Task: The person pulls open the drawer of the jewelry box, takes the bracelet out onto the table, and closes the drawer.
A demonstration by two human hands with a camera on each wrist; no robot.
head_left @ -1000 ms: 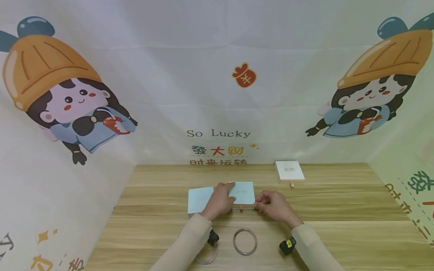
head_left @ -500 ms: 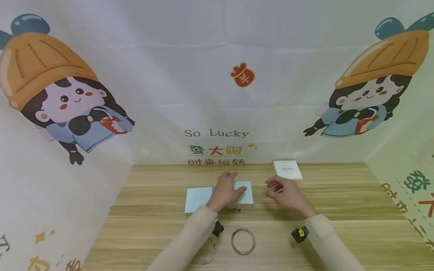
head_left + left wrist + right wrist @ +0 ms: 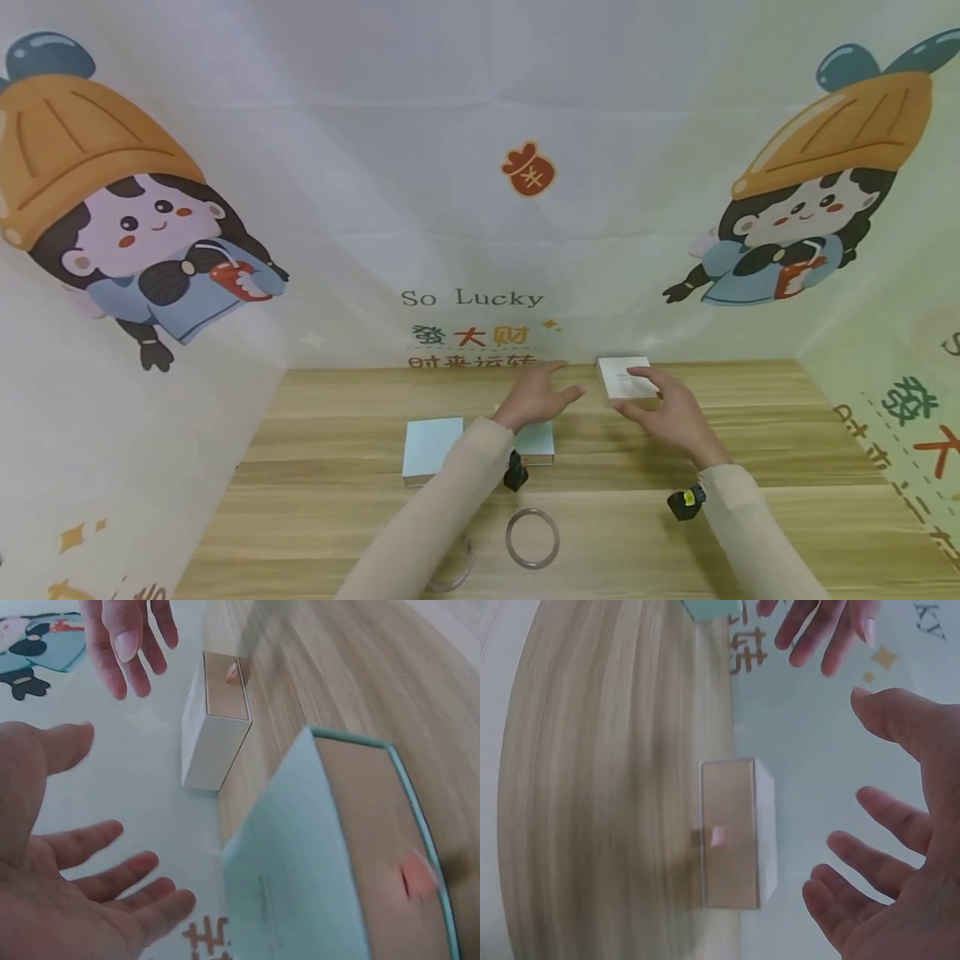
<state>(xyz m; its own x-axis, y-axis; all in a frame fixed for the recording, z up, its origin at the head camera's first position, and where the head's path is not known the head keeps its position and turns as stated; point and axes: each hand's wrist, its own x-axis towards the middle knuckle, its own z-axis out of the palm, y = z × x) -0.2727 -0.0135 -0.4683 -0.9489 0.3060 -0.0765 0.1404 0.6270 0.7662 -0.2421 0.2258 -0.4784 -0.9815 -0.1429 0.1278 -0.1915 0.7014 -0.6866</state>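
Note:
A white box [image 3: 618,382] with a tan drawer front and small pink tab stands near the back wall. My right hand [image 3: 675,414] hovers over its right side, fingers spread and loosely bent; the right wrist view shows a gap between fingers and box [image 3: 731,832]. To the left, my left hand [image 3: 536,396] is in the air with fingers apart, holding nothing. Below its wrist sits a light blue box [image 3: 538,442], partly hidden by the forearm; its tan drawer [image 3: 382,825] has an orange-pink tab. Another light blue box [image 3: 431,446] lies left of it.
Two rings like bangles lie on the wooden table [image 3: 600,542] near the front: one bangle [image 3: 557,542] is in full view, the other bangle [image 3: 469,560] is partly covered by the left sleeve. A printed cloth wall [image 3: 360,275] rises behind the table.
My left hand has left the right-hand light blue box and moved back and right. My right hand has gone from beside that box to above the white box.

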